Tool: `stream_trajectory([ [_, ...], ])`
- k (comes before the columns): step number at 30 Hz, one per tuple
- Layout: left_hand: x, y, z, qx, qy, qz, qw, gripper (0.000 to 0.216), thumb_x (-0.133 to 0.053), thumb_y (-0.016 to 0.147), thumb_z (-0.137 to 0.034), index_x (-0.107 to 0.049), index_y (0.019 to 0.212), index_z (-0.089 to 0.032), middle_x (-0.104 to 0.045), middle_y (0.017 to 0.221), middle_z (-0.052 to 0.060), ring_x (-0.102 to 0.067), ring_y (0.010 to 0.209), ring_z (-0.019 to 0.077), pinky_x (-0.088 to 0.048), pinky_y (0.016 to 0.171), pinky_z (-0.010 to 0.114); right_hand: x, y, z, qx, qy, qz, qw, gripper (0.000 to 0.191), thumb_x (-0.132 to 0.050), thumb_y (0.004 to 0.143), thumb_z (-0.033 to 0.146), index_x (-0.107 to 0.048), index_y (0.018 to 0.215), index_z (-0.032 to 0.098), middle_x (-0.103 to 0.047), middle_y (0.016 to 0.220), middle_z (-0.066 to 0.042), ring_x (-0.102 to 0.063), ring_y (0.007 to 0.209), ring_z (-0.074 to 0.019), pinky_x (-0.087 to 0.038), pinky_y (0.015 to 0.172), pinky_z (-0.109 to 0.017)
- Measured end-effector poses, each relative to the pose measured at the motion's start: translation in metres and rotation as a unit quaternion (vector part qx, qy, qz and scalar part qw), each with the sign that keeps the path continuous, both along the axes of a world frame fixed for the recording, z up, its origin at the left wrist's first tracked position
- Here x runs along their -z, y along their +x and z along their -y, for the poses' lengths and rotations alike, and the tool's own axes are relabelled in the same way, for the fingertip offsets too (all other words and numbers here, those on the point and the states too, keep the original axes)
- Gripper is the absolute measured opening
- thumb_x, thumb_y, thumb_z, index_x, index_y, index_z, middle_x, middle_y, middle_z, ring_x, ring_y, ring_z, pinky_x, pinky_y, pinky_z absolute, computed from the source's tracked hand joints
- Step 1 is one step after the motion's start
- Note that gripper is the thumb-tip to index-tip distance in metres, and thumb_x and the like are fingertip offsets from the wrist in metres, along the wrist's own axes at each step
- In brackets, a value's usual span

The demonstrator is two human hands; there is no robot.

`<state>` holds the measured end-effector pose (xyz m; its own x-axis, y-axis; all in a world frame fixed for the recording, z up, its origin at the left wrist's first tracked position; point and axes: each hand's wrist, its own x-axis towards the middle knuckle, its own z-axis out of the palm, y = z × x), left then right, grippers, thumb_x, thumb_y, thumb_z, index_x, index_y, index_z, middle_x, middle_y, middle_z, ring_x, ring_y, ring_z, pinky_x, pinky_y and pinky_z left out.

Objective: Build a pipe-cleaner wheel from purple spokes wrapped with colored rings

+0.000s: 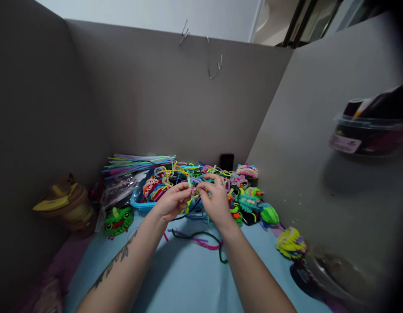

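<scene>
Both of my hands are raised above the light blue table [188, 278], pinching the same small piece of green and purple pipe cleaner [190, 191]. My left hand [171, 201] holds it from the left with fingers closed. My right hand [215, 196] grips it from the right, fingers curled. Behind them lies a tangled heap of coloured pipe cleaners [185, 173] over a blue tray [138, 202].
Loose dark green and pink pipe cleaners [201, 240] lie on the table below my hands. Finished fuzzy figures sit around: a green frog [117, 220], teal and green ones [258, 208], a yellow one [291, 242]. A brown-and-yellow cup [66, 204] stands left. Grey partition walls enclose the desk.
</scene>
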<state>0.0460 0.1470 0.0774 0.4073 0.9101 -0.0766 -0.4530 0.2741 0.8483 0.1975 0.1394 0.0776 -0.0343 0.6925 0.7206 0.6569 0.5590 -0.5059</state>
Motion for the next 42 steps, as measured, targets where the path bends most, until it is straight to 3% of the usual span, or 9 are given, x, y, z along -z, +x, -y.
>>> stream_trajectory([
  [6,0.002,0.002,-0.001,-0.016,0.013,-0.020,1.000,0.033,-0.078,0.062,-0.030,-0.051,0.072,-0.015,-0.037,0.059,-0.007,-0.028,0.044,0.0013,-0.019,0.037,0.012,0.001,-0.002,0.001,0.010,0.009,0.030,0.999,0.015,-0.057,0.080,0.018,-0.069,0.074,0.024,-0.054,0.102,-0.007,-0.046,0.103,-0.0248,-0.038,0.091,-0.043],
  [14,0.007,0.003,-0.004,-0.094,0.086,-0.105,0.986,0.033,-0.075,0.061,-0.033,-0.050,0.072,-0.016,-0.040,0.053,-0.009,-0.028,0.042,0.0021,-0.017,0.038,0.017,0.005,-0.004,0.000,0.025,0.014,0.060,0.998,0.015,-0.056,0.080,0.017,-0.068,0.074,0.023,-0.054,0.105,-0.008,-0.045,0.106,-0.0257,-0.036,0.094,-0.044],
  [19,0.009,0.001,-0.007,-0.150,0.123,-0.113,0.974,0.038,-0.073,0.058,-0.024,-0.051,0.088,-0.015,-0.052,0.055,-0.008,-0.041,0.047,0.0050,-0.028,0.046,0.018,0.006,-0.005,0.000,0.017,0.003,0.063,0.998,0.015,-0.056,0.080,0.018,-0.068,0.073,0.024,-0.053,0.107,-0.008,-0.043,0.108,-0.0266,-0.036,0.094,-0.046],
  [23,0.009,0.003,-0.006,-0.184,0.170,-0.139,0.958,0.038,-0.069,0.060,-0.022,-0.043,0.087,-0.019,-0.057,0.058,-0.007,-0.050,0.053,0.0081,-0.036,0.056,0.021,0.007,-0.008,0.000,-0.014,-0.018,0.055,0.998,0.013,-0.055,0.079,0.018,-0.066,0.073,0.022,-0.052,0.111,-0.009,-0.042,0.111,-0.0273,-0.036,0.095,-0.047],
  [26,0.009,0.005,-0.003,-0.197,0.204,-0.176,0.942,0.034,-0.065,0.062,-0.021,-0.038,0.083,-0.021,-0.055,0.059,-0.008,-0.047,0.051,0.0073,-0.033,0.054,0.020,0.008,-0.009,-0.001,-0.029,-0.029,0.038,0.998,0.014,-0.053,0.078,0.016,-0.063,0.071,0.022,-0.052,0.110,-0.009,-0.043,0.110,-0.0272,-0.036,0.095,-0.048],
  [29,0.008,0.005,-0.001,-0.201,0.229,-0.212,0.929,0.032,-0.062,0.064,-0.018,-0.034,0.079,-0.022,-0.053,0.063,-0.009,-0.040,0.048,0.0055,-0.029,0.050,0.019,0.008,-0.008,-0.002,-0.052,-0.046,0.013,0.998,0.014,-0.053,0.076,0.014,-0.061,0.068,0.021,-0.050,0.109,-0.008,-0.045,0.108,-0.0261,-0.037,0.094,-0.046],
  [37,0.005,0.005,0.001,-0.161,0.237,-0.189,0.939,0.033,-0.061,0.065,-0.016,-0.031,0.076,-0.022,-0.050,0.064,-0.009,-0.038,0.050,0.0047,-0.029,0.050,0.018,0.007,-0.008,-0.002,-0.056,-0.072,-0.016,0.996,0.014,-0.057,0.075,0.016,-0.063,0.063,0.020,-0.046,0.109,-0.007,-0.045,0.113,-0.0254,-0.036,0.097,-0.045],
  [40,0.008,-0.004,-0.005,-0.162,0.224,-0.187,0.943,0.034,-0.064,0.066,-0.018,-0.033,0.078,-0.022,-0.052,0.062,-0.009,-0.042,0.050,0.0054,-0.031,0.050,0.018,0.002,-0.002,0.000,-0.063,-0.081,0.001,0.995,0.008,-0.060,0.077,0.022,-0.068,0.077,0.023,-0.047,0.118,-0.008,-0.041,0.120,-0.0278,-0.033,0.101,-0.048],
  [42,0.009,-0.014,-0.012,-0.148,0.191,-0.165,0.956,0.034,-0.067,0.065,-0.021,-0.038,0.083,-0.021,-0.053,0.062,-0.008,-0.047,0.052,0.0066,-0.034,0.050,0.018,-0.003,0.008,0.002,-0.110,-0.095,-0.014,0.989,0.027,-0.062,0.077,0.029,-0.065,0.104,0.028,-0.043,0.132,-0.007,-0.037,0.128,-0.0275,-0.032,0.103,-0.047],
])
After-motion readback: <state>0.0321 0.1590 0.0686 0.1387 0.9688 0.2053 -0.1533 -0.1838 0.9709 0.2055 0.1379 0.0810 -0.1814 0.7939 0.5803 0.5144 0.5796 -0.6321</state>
